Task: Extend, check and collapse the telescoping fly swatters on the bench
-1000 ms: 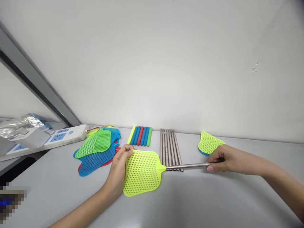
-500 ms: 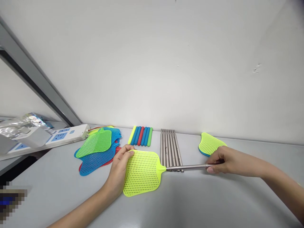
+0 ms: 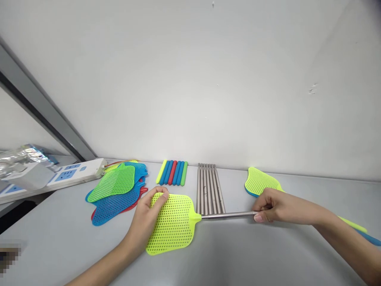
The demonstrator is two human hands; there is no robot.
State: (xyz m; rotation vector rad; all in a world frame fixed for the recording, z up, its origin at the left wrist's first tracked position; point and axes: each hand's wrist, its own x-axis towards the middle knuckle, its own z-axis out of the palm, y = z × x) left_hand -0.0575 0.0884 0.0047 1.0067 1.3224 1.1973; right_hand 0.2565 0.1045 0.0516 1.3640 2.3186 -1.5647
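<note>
My left hand (image 3: 145, 220) is closed on the outer edge of a yellow-green perforated fly swatter head (image 3: 173, 224), thumb on top. From the head's narrow neck a thin metal rod (image 3: 228, 216) runs to the right, its tip at the neck. My right hand (image 3: 275, 204) pinches the rod's far end between thumb and fingers, which partly hide it. Just behind the rod, several metal rods (image 3: 209, 190) lie side by side. Beyond my right hand rests another yellow-green swatter head (image 3: 262, 179) with blue beneath it.
Green, blue and red swatter heads (image 3: 116, 206) overlap at left. Several coloured grip tubes (image 3: 172, 173) stand in a row near the wall (image 3: 190, 79). A white power strip (image 3: 89, 169) lies far left. Yellow and blue handles (image 3: 361, 229) show beyond my right forearm.
The view has shifted slightly, so most things sit further left in it. Yellow and blue handles now show beyond my right forearm. Both hands keep their hold on head and rod.
</note>
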